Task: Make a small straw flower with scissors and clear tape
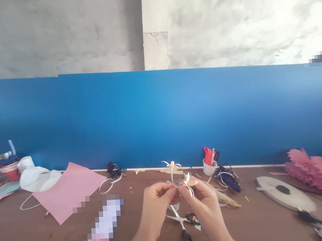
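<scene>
- Left hand (156, 202): thumb and forefinger closed in a pinch on the tall flower (171, 166), seemingly by its stem; the bloom stands upright just above those fingertips.
- Right hand (204, 199): pinched too, on the low flower (188, 185), petals splaying between thumb and forefinger; exactly which part it grips is hidden.
- Fingertips nearly meeting, and that looks a sound stance: let the left be the anchor, the right make the fine adjustments.
- Easy on the squeeze! Those thin petals look quick to crease, so pressure belongs on the stems, thumbs clear of the curls.
- Directly below the fingers, scissors (180, 220) lie with blades spread; wrists are best carried clear of the points.
- Right of the right fingers, pale strips (227, 199); farther off, beyond the knuckles, a cup (209, 168) of tools.
</scene>
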The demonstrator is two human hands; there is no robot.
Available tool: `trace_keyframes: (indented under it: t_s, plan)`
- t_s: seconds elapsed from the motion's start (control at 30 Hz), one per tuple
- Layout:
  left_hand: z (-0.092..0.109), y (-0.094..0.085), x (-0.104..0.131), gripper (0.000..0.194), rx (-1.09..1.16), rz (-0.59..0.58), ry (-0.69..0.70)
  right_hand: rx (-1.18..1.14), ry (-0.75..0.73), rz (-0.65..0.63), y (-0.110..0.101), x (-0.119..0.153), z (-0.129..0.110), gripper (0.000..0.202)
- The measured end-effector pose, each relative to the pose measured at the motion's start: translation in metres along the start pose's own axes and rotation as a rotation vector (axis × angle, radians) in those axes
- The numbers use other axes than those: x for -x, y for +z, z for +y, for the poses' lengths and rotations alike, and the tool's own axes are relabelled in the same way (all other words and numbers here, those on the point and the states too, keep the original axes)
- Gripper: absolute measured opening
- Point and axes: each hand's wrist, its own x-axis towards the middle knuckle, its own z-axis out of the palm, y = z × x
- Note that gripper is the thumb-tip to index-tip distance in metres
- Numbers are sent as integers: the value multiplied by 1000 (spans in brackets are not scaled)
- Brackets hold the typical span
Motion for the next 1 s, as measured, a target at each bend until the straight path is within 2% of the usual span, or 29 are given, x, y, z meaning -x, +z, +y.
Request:
trace_keyframes:
  t_s: [0.23,0.33,0.43,0.6,0.8,0.9,1.0]
  plan:
    - [-3,-1,0,18,31,-8,44,-50,94,52,3,1,-1,21]
    - [-4,-2,0,19,36,-3,31,-102,175,11,3,0,-2,24]
    - [-2,-3,1,21,65,-7,16,-136,277,-25,2,-1,-6,35]
    - [0,-3,2,23,101,-94,-39,-221,406,-108,-2,0,-4,38]
    - [-2,-2,0,24,82,-103,-43,-261,419,9,2,4,-1,38]
    - [-1,-2,1,22,107,-115,-50,-317,414,-67,2,3,-5,40]
    - [1,-3,2,21,119,-133,-67,-304,337,-152,-1,-1,-7,24]
